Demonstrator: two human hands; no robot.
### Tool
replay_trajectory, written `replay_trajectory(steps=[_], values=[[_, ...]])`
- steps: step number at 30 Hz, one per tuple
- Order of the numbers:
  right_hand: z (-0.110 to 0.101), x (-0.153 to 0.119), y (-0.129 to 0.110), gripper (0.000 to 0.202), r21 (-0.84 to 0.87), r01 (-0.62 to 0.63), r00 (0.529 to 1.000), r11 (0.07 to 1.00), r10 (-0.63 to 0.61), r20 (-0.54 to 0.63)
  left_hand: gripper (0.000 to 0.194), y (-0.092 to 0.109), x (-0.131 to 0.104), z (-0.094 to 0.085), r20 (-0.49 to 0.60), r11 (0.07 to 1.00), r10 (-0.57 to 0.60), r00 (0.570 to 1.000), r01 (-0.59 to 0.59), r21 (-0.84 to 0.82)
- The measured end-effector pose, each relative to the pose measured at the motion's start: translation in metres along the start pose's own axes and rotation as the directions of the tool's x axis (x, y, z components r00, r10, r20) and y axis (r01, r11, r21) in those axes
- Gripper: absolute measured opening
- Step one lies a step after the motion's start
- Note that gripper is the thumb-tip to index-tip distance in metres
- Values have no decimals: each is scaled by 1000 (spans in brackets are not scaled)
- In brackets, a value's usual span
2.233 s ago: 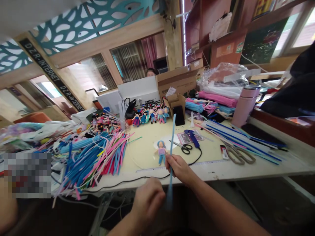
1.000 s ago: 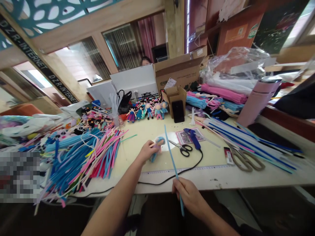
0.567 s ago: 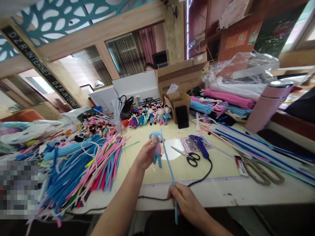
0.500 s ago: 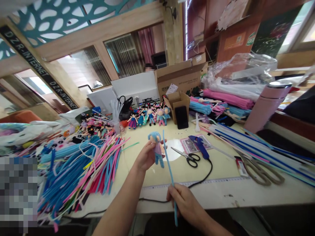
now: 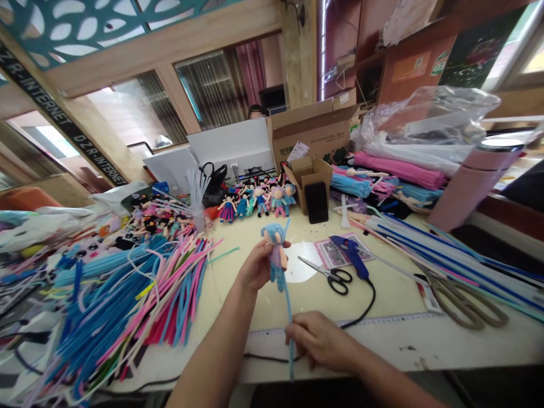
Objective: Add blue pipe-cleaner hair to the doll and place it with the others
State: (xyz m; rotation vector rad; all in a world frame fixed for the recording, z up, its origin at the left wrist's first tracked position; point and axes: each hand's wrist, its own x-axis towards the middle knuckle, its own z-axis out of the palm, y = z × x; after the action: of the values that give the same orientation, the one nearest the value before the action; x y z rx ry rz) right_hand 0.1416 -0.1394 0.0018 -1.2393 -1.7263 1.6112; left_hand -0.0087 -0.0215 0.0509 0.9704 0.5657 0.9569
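Observation:
A small doll (image 5: 277, 255) with blue hair, a pinkish-purple top and blue legs is upright in my left hand (image 5: 255, 265), whose fingers are closed round its side. My right hand (image 5: 317, 340) pinches a long light-blue pipe cleaner (image 5: 290, 311) below the doll. The pipe cleaner runs upward behind the doll, and its tip shows beside the doll's head. Black-handled scissors (image 5: 339, 280) lie to the right of the doll, with a blue glue gun (image 5: 355, 256) beyond them.
Finished dolls (image 5: 259, 201) stand at the back before cardboard boxes (image 5: 312, 136). Loose pipe cleaners (image 5: 114, 300) cover the left side. On the right are large scissors (image 5: 467, 303), more pipe cleaners and a pink bottle (image 5: 474, 181). A black cable crosses the front. A person's head shows behind the boards.
The pipe cleaner has moved left, from beside the doll to behind it. The doll has turned and shifted slightly right. My right hand has moved a little, and the view has shifted slightly.

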Motion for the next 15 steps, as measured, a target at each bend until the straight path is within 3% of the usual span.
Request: replay_trajectory(steps=[2,4,6,8,11,13,15], values=[[-27,2,-8,31,-155,29,997,987,-39,-63,31,0,5,-9,-6,999,-10,1000,10,37],[-56,6,-14,29,-374,24,964,927,-120,-237,31,-3,9,-19,-9,998,-34,999,35,59],[-80,10,-14,21,-616,-61,911,785,-208,-356,31,-8,12,-28,-17,996,-69,997,70,61],[-95,15,-9,18,-764,-186,901,618,-203,-383,31,-13,14,-36,-10,992,-108,994,109,61],[-101,22,1,18,-861,-262,925,436,-141,-353,35,-17,14,-45,3,986,-143,990,142,87],[-98,25,4,17,-872,-269,931,408,-124,-345,36,-18,14,-48,-14,982,-151,988,152,109],[-93,21,4,16,-855,-267,926,445,-125,-355,36,-19,15,-49,-23,975,-174,985,175,135]])
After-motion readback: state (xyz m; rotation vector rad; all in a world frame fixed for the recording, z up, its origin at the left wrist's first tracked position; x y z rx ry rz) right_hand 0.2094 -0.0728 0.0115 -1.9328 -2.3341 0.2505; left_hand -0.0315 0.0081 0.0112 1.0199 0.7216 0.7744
